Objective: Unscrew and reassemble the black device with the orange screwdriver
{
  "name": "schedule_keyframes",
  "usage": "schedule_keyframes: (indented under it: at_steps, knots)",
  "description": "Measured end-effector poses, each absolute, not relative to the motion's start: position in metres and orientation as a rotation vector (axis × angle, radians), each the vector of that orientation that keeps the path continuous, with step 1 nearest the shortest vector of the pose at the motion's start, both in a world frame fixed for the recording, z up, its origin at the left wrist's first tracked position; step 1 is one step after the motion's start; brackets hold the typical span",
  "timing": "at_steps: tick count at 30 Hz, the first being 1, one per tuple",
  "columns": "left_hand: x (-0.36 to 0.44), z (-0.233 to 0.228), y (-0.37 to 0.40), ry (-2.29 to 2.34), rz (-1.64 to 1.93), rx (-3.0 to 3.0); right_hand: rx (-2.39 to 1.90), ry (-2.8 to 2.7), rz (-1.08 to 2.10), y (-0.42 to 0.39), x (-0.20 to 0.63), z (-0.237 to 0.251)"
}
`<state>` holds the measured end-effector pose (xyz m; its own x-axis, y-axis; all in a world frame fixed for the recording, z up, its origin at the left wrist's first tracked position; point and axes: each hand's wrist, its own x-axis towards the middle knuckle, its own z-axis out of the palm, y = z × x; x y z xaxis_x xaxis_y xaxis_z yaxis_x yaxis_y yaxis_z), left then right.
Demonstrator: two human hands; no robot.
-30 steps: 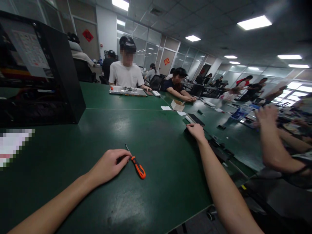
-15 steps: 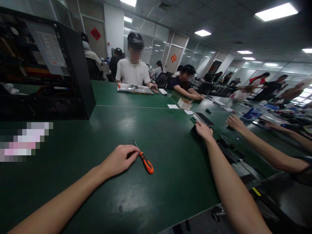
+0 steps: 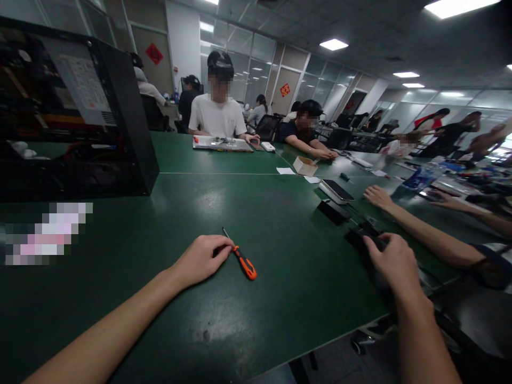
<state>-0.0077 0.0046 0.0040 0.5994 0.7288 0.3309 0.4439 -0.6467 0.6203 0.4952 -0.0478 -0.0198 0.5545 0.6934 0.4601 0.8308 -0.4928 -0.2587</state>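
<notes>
On the green table, my left hand (image 3: 204, 260) rests with thumb and fingertips together at the neck of a screwdriver (image 3: 245, 264). Its handle is orange and black, and the thin shaft points away from me, lying on the tabletop. My right hand (image 3: 395, 261) is at the right side, its thumb and fingers closed around a long black part (image 3: 366, 234). That part is dark and blurred, and its far end is hidden beneath the hand. Just beyond it lie a small black box-like piece (image 3: 333, 212) and a flat device with a dark top (image 3: 337, 191).
A black computer case (image 3: 132, 117) with exposed insides stands at the left. Beyond are a small open box (image 3: 305, 166), a white paper (image 3: 285, 171) and a screwdriver with a dark green handle (image 3: 344, 176). A co-worker's forearm (image 3: 432, 232) reaches in from the right; other people sit across the table.
My right hand has left the flat device and come back toward me and rightward, onto the black part. My left hand stays at the screwdriver.
</notes>
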Motion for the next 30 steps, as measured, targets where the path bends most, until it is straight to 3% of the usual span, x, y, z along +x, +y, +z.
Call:
schedule_keyframes:
  at_steps: [4,8,18,23,30]
  knots:
    - [-0.007,0.006,0.005,0.932,0.796,2.345,-2.359,-1.23,-0.213,-0.068,0.507,-0.029]
    - [-0.007,0.008,0.004,0.936,0.806,2.339,-2.247,-1.368,-0.226,-0.065,0.483,-0.017]
    - [-0.015,0.003,0.009,0.977,1.166,2.113,-1.175,-2.238,0.349,-0.021,0.263,0.041]
    - [-0.019,0.011,0.006,1.036,1.21,2.158,-0.855,-2.449,0.478,0.009,0.193,0.027]
    - [-0.022,0.015,0.011,1.067,1.084,2.225,-0.878,-2.345,0.679,0.007,0.194,0.007]
